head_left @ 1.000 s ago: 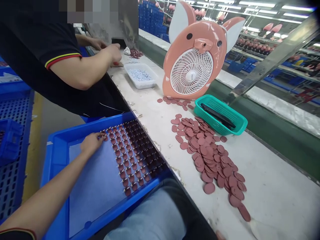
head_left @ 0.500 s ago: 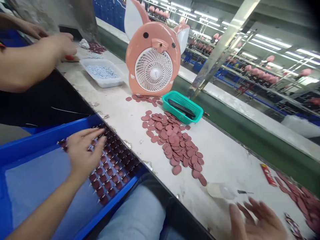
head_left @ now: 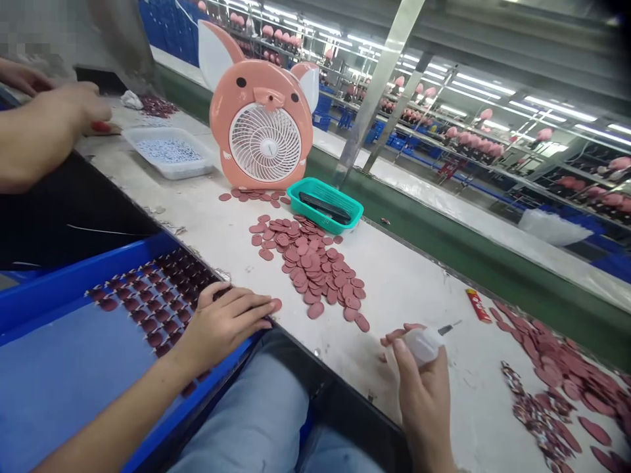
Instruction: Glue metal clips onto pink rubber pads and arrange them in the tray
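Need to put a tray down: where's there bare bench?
Bare bench shows between the central pink disc pile and the red tube, and between the white tray and that pile. Crowded: right of the white squeeze bottle, thick with discs.

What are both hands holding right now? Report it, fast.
Left hand: fingers extended at a pink disc, holding unclear.
Right hand: closed, holding a white plastic squeeze bottle.

A strip of white bench (head_left: 409,282) gives passage above the right hand (head_left: 424,387). Pink discs (head_left: 552,368) crowd its right side, and another disc pile (head_left: 315,269) lies to its left.
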Tool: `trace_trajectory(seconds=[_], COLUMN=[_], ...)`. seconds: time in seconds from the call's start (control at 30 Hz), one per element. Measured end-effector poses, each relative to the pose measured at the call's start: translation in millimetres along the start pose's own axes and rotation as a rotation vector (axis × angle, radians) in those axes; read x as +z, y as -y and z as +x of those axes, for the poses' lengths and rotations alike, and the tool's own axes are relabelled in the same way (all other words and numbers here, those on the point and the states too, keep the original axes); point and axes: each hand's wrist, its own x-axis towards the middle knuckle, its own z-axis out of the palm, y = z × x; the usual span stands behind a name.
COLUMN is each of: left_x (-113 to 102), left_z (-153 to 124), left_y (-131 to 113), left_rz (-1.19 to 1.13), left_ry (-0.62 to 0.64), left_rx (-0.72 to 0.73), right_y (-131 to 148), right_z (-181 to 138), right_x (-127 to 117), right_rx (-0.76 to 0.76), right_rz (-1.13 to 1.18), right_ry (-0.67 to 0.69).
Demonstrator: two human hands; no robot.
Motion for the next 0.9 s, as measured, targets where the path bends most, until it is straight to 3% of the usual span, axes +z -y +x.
trace_trajectory(seconds=[0.07,0.13,0.23,0.33,0.43,0.6,0.73,0.9], left_x=[-2.0,-6.4,-17.5,-26.9,-25.8,-9.2,-6.7,-10.6], left_z=[-5.5,-4.0,3.9,7.4,1.0,-12.2,-10.2,-8.0], left_y=[-16.3,-39.0,-76.0,-102.3,-114.8,-130.9,-144.6,-145.7], left_rz=[-0.142,-0.401,-0.791,-1.061,-1.218,-1.295,-1.205,-1.352], left_ry=[-0.082,-0.125,-0.063,0.023,0.016,-0.211,-0.339,-0.333], left_rx=[-0.12,-0.384,-0.748,-0.933,-0.97,-0.885,-0.995,-1.276], right_y=[9.3,18.5,31.1,39.8,43.3,43.1,38.9,17.7], right_z=[-14.0,-26.7,-39.4,-44.9,-50.1,-67.2,-73.6,-70.9], right_x=[7.1,20.1,42.8,56.7,59.1,61.6,60.9,28.5], right_rx=[0.002,0.023,0.054,0.115,0.244,0.51,0.512,0.418], right_rz=[0.072,0.149,0.256,0.369,0.522,0.741,0.751,0.471], right_ry=[0.052,0.175,0.38,0.515,0.569,0.522,0.587,0.588])
